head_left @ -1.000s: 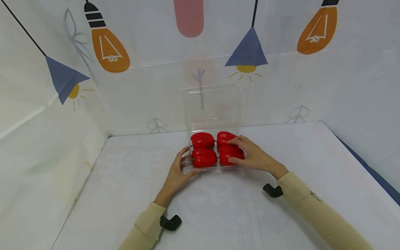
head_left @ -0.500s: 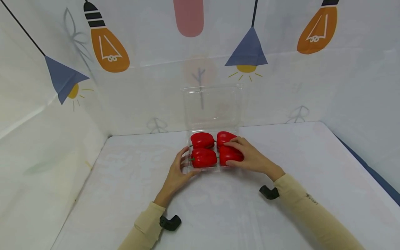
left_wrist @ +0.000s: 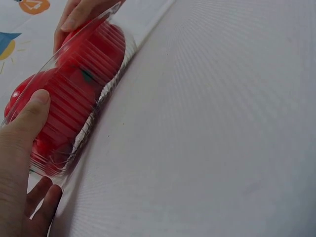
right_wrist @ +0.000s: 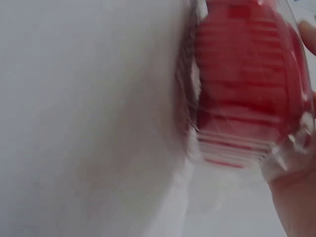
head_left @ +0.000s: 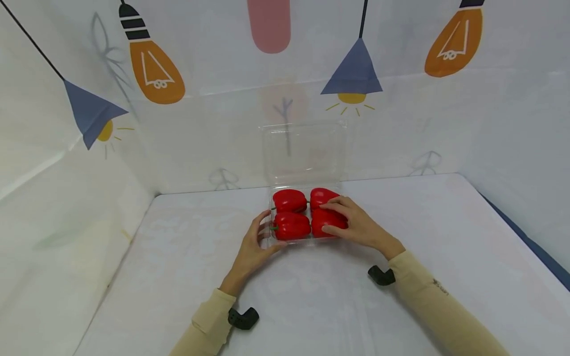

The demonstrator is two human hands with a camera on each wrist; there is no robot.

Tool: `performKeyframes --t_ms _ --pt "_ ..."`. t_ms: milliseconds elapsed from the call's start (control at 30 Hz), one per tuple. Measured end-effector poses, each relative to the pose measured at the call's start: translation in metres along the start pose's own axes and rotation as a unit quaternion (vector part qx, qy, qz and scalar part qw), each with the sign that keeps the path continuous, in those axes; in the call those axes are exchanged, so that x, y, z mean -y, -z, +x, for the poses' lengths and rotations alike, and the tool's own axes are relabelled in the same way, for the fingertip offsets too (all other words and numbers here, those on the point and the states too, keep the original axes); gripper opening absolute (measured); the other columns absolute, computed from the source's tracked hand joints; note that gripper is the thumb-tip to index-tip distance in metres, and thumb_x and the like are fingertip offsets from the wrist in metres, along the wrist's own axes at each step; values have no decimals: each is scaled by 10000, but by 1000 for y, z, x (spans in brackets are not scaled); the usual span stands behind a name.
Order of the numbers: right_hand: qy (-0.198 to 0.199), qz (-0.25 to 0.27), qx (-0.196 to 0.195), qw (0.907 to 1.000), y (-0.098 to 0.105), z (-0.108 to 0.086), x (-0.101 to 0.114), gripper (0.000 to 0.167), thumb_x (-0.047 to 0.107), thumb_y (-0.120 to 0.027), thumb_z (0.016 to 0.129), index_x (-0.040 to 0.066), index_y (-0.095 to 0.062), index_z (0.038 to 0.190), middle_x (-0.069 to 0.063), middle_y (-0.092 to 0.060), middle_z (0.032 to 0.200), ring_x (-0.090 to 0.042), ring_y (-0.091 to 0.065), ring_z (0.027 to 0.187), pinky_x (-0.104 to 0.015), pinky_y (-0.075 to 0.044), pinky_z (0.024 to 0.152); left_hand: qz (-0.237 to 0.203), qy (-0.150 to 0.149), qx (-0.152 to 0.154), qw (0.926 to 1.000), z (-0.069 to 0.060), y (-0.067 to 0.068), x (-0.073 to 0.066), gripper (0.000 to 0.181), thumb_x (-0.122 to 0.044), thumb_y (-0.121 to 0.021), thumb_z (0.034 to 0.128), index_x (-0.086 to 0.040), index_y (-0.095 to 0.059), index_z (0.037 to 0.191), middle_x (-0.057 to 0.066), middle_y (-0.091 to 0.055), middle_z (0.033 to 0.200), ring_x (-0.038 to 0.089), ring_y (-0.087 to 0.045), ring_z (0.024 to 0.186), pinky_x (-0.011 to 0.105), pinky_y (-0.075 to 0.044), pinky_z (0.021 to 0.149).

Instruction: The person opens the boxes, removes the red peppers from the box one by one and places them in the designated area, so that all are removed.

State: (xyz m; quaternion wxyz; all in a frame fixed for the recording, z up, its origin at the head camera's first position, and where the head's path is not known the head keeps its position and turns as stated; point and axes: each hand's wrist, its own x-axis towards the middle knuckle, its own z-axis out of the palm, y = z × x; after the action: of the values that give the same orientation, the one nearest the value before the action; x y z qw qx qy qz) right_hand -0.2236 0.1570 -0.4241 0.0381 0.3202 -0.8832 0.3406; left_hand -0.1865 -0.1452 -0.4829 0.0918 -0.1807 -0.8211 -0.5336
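Head cam: white cloth backdrop w/ soft creases takes up the far side & wraps round left and right. White table cover, matte, faint wrinkles, spreads below it. Tan right sleeve & tan left sleeve, plain woven-looking fabric, come in from near right and near left. Clear plastic clamshell, thin & glossy, sits at the table's far edge, approx mid-scene, its rectangular lid up at the far side; left wrist cam shows ribbed walls w/ a shiny base edge. Backdrop prints incl. teardrop-shaped orange bulbs & triangular blue lampshades. Left hand holds the clamshell's near-left corner, thumb on the near wall, fingers spread wide & curved along the left side. Right hand, part-open, has thumb & fingers round the near-right pepper, which is in the clamshell; right wrist cam is blurry there. Other three, same smooth, shiny red, blocky-round: near-left pepper, far-left pepper, far-right pepper, partly behind the fingers. Black wrist mount, bent, hard-looking, on the left; matching one on the right. Smallest: thin green stem, near-left pepper, pointing left.
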Motion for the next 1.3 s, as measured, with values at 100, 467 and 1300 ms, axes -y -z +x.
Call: performKeyframes --t_ms 100,467,1300 --pt "-144 102 457 9988 7 0 1 630 447 -727 795 237 -501 1344 16 -425 1325 -229 -370 1278 -450 -514 934 -41 36 -33 10000 0 -1 0 915 -253 -829 718 -169 -300 1459 32 -376 1482 257 -507 1262 371 -518 953" --pt "-52 40 839 9965 15 8 4 598 362 -764 776 231 -534 1312 2 -443 1294 -223 -397 1249 -430 -523 921 -40 44 117 9999 -3 7 -37 871 -133 -802 746 -19 -298 1447 185 -368 1471 371 -497 1249 460 -500 957" --pt "189 164 376 9990 12 5 5 485 288 -756 800 210 -585 1247 0 -489 1285 -225 -423 1233 -417 -545 885 -61 16 85 9999 -1 7 -40 852 -123 -789 760 -7 -294 1444 190 -368 1469 363 -515 1238 453 -510 941"
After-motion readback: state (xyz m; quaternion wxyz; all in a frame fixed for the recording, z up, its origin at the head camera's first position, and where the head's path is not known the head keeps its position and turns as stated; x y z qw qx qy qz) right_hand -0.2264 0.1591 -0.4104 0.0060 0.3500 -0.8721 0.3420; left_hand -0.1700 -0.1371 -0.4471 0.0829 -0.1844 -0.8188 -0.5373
